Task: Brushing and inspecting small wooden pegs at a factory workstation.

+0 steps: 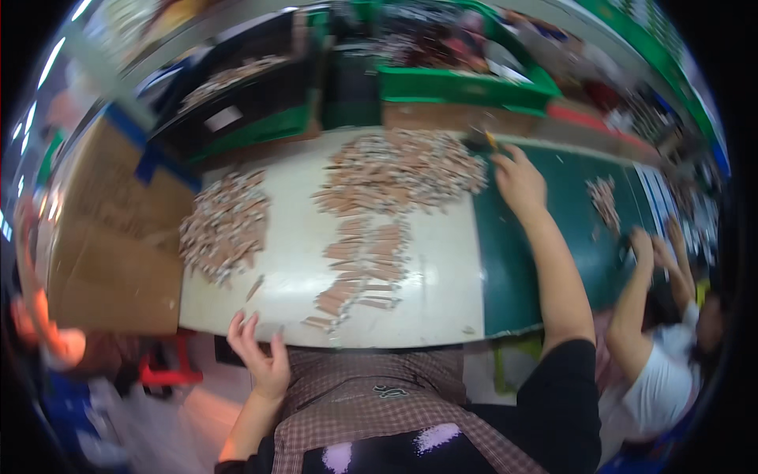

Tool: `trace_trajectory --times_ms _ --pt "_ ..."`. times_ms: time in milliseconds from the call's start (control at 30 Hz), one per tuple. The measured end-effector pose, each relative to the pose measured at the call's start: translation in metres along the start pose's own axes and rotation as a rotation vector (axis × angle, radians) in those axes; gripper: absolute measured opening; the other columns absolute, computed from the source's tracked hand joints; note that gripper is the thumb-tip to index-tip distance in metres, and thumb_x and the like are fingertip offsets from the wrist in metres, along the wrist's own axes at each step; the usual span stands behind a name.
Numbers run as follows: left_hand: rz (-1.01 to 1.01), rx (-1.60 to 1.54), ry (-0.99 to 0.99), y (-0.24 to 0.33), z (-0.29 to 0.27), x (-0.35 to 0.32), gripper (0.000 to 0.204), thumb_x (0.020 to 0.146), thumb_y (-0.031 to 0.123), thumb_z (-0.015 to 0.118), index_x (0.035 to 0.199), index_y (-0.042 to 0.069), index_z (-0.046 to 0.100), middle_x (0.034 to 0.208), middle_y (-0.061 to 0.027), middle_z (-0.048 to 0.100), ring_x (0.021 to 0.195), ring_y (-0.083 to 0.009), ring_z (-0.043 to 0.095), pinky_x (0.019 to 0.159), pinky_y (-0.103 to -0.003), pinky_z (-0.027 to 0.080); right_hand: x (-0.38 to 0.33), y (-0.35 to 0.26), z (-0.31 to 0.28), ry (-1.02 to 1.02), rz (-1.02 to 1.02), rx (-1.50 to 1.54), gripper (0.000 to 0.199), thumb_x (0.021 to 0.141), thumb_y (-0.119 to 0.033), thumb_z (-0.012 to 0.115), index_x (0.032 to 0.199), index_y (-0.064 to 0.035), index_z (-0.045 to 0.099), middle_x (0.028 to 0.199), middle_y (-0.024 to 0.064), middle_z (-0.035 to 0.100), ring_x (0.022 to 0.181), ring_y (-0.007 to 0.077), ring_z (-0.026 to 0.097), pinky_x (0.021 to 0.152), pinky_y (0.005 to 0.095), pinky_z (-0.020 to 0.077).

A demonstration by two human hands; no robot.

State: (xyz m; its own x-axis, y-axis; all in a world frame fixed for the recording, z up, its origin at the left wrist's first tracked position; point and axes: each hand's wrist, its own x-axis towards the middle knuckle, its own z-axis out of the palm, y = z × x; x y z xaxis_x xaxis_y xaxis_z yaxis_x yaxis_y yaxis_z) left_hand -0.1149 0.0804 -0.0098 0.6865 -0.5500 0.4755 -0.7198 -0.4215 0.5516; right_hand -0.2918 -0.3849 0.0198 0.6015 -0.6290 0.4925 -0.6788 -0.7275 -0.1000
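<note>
My right hand [521, 183] reaches to the far edge of the green mat. Its fingertips are closed at a thin yellow tool [492, 141], whose far end is blurred. Nearer me, my left hand [264, 359] hovers by the table's front edge, fingers spread, holding nothing. A single small tan strip [255, 287] lies just beyond it. On the white tabletop [442, 276], a large heap of tan strips with whitish ends [403, 170] spreads at the back. Two rows of similar strips [367, 265] run from it toward me. Another heap of strips [229, 225] sits at the left.
A cardboard box [118, 237] borders the table's left side. Behind stand a black bin [237, 110] and a green tray [474, 85] of small items. At right, a co-worker's hands [643, 246] work near a small pile [604, 204] on the green mat [513, 268].
</note>
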Motion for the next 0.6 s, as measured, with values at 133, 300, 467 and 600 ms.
trace_trajectory --times_ms 133,300,467,600 --pt "0.004 0.019 0.051 -0.003 -0.012 -0.003 0.048 0.074 0.005 0.061 0.12 0.003 0.047 0.125 -0.0207 0.035 0.116 -0.0352 0.036 0.098 -0.042 0.03 -0.013 -0.002 -0.017 -0.055 -0.004 0.055 0.023 0.082 -0.019 0.056 0.103 -0.0168 0.066 0.13 0.007 0.049 0.102 0.0298 0.058 0.077 0.0365 0.0502" --pt "0.061 -0.016 0.163 -0.021 -0.047 -0.013 0.048 0.072 0.005 0.064 0.118 0.006 0.05 0.122 -0.0162 0.041 0.115 -0.0342 0.039 0.097 -0.041 0.033 -0.015 0.018 -0.004 -0.066 -0.051 0.031 0.022 0.085 -0.012 0.055 0.105 -0.0067 0.064 0.137 0.0126 0.042 0.112 0.0307 0.052 0.086 0.035 0.046" --pt "0.656 0.152 1.09 -0.114 -0.187 0.013 0.057 0.072 0.009 0.059 0.124 -0.004 0.039 0.124 -0.0178 0.041 0.113 -0.0356 0.042 0.097 -0.051 0.031 0.006 -0.073 -0.063 0.25 -0.405 0.097 0.026 0.084 -0.003 0.052 0.109 -0.0027 0.059 0.127 0.015 0.049 0.113 0.0348 0.05 0.091 0.0398 0.0416" --pt "0.247 -0.02 0.786 -0.121 -0.339 0.175 0.032 0.084 0.008 0.059 0.113 -0.003 0.051 0.105 -0.0135 0.057 0.102 -0.0233 0.056 0.09 -0.032 0.042 0.047 -0.211 -0.124 0.253 -0.686 0.182 0.025 0.078 0.002 0.055 0.102 -0.0014 0.059 0.115 0.0144 0.056 0.104 0.0332 0.054 0.089 0.0394 0.0423"
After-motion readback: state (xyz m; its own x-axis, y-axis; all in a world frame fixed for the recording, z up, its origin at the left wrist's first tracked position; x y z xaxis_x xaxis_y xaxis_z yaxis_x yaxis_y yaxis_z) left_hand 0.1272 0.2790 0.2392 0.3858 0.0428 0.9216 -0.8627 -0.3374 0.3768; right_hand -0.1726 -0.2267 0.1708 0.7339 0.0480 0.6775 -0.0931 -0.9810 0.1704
